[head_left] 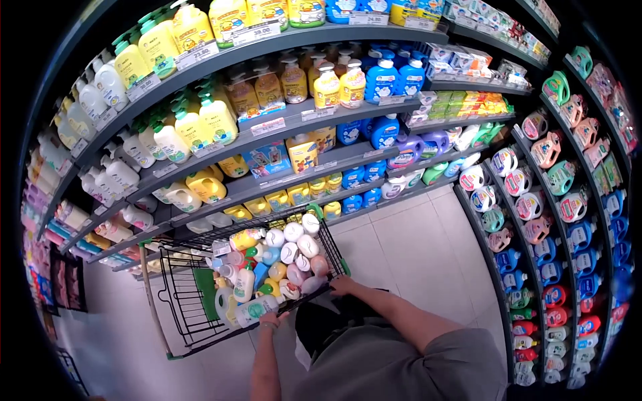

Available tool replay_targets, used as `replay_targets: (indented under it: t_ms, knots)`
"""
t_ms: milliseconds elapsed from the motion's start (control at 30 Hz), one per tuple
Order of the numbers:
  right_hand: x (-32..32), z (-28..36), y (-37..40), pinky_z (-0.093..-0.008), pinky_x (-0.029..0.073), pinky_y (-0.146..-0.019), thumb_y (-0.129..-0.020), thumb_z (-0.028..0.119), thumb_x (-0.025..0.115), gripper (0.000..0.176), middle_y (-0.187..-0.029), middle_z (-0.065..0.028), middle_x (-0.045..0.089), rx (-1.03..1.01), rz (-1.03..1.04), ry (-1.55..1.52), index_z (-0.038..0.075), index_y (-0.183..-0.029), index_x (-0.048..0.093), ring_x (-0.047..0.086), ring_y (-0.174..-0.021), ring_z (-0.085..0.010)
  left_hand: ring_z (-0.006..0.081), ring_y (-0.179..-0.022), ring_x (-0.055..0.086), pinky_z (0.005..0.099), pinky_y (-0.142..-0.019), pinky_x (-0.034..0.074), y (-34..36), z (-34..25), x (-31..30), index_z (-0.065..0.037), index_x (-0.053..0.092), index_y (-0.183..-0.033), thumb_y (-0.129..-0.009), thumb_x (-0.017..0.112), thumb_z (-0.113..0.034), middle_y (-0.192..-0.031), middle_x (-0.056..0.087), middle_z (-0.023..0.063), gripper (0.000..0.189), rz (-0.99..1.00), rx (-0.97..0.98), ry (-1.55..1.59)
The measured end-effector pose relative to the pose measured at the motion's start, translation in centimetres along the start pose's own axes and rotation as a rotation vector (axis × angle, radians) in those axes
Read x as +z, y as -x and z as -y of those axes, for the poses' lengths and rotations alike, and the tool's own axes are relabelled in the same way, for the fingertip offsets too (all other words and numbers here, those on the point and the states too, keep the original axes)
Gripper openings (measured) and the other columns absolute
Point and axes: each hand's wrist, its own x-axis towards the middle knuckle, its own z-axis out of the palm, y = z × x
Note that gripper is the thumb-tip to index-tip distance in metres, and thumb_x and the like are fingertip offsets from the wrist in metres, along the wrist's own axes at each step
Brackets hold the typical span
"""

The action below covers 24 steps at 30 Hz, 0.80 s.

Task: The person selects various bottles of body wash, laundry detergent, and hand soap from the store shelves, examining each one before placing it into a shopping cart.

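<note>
A black wire shopping cart (190, 344) with green corner pieces stands in front of me, its near side against my body. Bottles fill much of it, among them a large pale bottle (257, 311), a white bottle with a green cap (244, 284) and several white round-topped containers (293, 232). My left hand (272, 319) is closed on the near rim, close beside the large pale bottle; its fingers are partly hidden. Toward the right corner, my right hand (343, 285) is closed around the same rim.
Curved shelves of pump bottles (217, 120) and yellow jugs (206, 186) rise beyond the cart. On the right, another shelf unit carries detergent bottles (528, 204) in several rows. Light floor tiles (408, 250) run between the cart and that unit. A dark rack (69, 281) stands far left.
</note>
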Motion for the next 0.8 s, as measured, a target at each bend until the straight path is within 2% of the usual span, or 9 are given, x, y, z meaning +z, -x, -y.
replay_targets:
  t_ms: [100, 233, 333, 400, 467, 500, 600, 767, 800]
  knots:
    - [0.4, 0.7, -0.4, -0.0435, 0.043, -0.081, -0.071, 0.042, 0.057, 0.039, -0.098, -0.011, 0.061, 0.076, 0.026, 0.081, 0.01, -0.093, 0.061, 0.053, -0.099, -0.0298, 0.0305, -0.093, 0.059, 0.0394, -0.086, 0.041, 0.2, -0.8, -0.2, -0.006, 0.067, -0.092, -0.088, 0.012, -0.057, -0.094, 0.063, 0.0175, 0.075, -0.012, -0.179, 0.172]
    - [0.7, 1.3, -0.3, -0.042, 0.045, -0.081, -0.071, 0.036, 0.056, 0.036, -0.102, -0.0093, 0.06, 0.107, -0.019, 0.069, 0.011, -0.097, 0.06, 0.056, -0.097, -0.0275, 0.0344, -0.091, 0.059, 0.0425, -0.083, 0.042, 0.8, -3.0, -1.8, 0.0, 0.064, -0.094, -0.09, 0.012, -0.05, -0.094, 0.062, 0.0215, 0.073, -0.02, -0.332, 0.114]
    - [2.2, 0.4, -0.8, -0.0433, 0.044, -0.084, -0.072, 0.03, 0.054, 0.034, -0.104, -0.0097, 0.06, 0.214, -0.013, -0.081, 0.011, -0.1, 0.059, 0.055, -0.1, -0.0294, 0.034, -0.092, 0.059, 0.0425, -0.084, 0.042, -0.9, -1.3, 1.1, 0.001, 0.063, -0.092, -0.09, 0.012, -0.048, -0.093, 0.062, 0.0222, 0.071, -0.028, -0.231, 0.122]
    - [-1.9, 1.7, 0.9, -0.0442, 0.037, -0.092, -0.078, 0.028, 0.048, 0.036, -0.115, -0.0146, 0.054, 0.135, 0.152, 0.068, 0.01, -0.107, 0.057, 0.046, -0.112, -0.0306, 0.0324, -0.097, 0.057, 0.04, -0.085, 0.043, -1.4, -1.0, 0.0, 0.001, 0.058, -0.103, -0.09, 0.028, -0.039, -0.1, 0.06, 0.0219, 0.051, 0.032, -0.257, 0.181]
    - [-0.1, 1.5, 1.7, -0.045, 0.036, -0.092, -0.078, 0.029, 0.048, 0.038, -0.118, -0.014, 0.052, 0.147, 0.183, 0.01, 0.011, -0.111, 0.055, 0.047, -0.112, -0.0309, 0.0309, -0.103, 0.054, 0.037, -0.086, 0.044, -1.7, 0.5, 1.8, -0.001, 0.048, -0.115, -0.086, 0.043, -0.024, -0.11, 0.056, 0.0204, 0.038, 0.226, 0.068, -0.07]
    - [1.0, 1.1, 1.6, -0.0423, 0.039, -0.089, -0.077, 0.035, 0.05, 0.04, -0.115, -0.0133, 0.055, 0.158, 0.114, -0.055, 0.012, -0.108, 0.059, 0.049, -0.108, -0.0304, 0.0283, -0.103, 0.055, 0.0386, -0.088, 0.043, -0.7, 0.9, 2.7, -0.005, 0.059, -0.104, -0.089, 0.025, -0.041, -0.11, 0.058, 0.015, 0.052, 0.096, 0.23, -0.25]
    - [-0.9, 1.3, 3.9, -0.0354, 0.044, -0.081, -0.073, 0.026, 0.056, 0.034, -0.099, -0.0118, 0.061, 0.122, 0.217, -0.146, 0.007, -0.101, 0.059, 0.057, -0.094, -0.027, 0.0275, -0.104, 0.054, 0.0371, -0.09, 0.042, -0.6, -0.4, 3.4, -0.005, 0.06, -0.103, -0.089, 0.026, -0.04, -0.115, 0.056, 0.0136, 0.051, 0.163, 0.074, -0.147]
    - [-2.1, -0.1, 12.1, -0.0295, 0.043, -0.067, -0.073, 0.032, 0.061, 0.034, -0.079, -0.0055, 0.063, -0.192, -0.171, -1.348, 0.004, -0.091, 0.064, 0.055, -0.071, -0.0157, 0.0263, -0.108, 0.052, 0.0355, -0.093, 0.039, 1.2, -3.8, 2.7, -0.005, 0.059, -0.106, -0.091, 0.021, -0.04, -0.117, 0.054, 0.0122, 0.054, 0.27, -0.191, -0.061]
    - [-2.3, -0.9, 12.0, -0.0295, 0.043, -0.067, -0.073, 0.032, 0.061, 0.034, -0.079, -0.0055, 0.063, -0.21, -0.154, -1.339, 0.004, -0.091, 0.064, 0.055, -0.071, -0.0157, 0.026, -0.109, 0.051, 0.035, -0.094, 0.038, 1.7, -4.9, 1.5, -0.006, 0.059, -0.108, -0.091, 0.019, -0.04, -0.117, 0.055, 0.012, 0.055, 0.289, -0.225, -0.025]
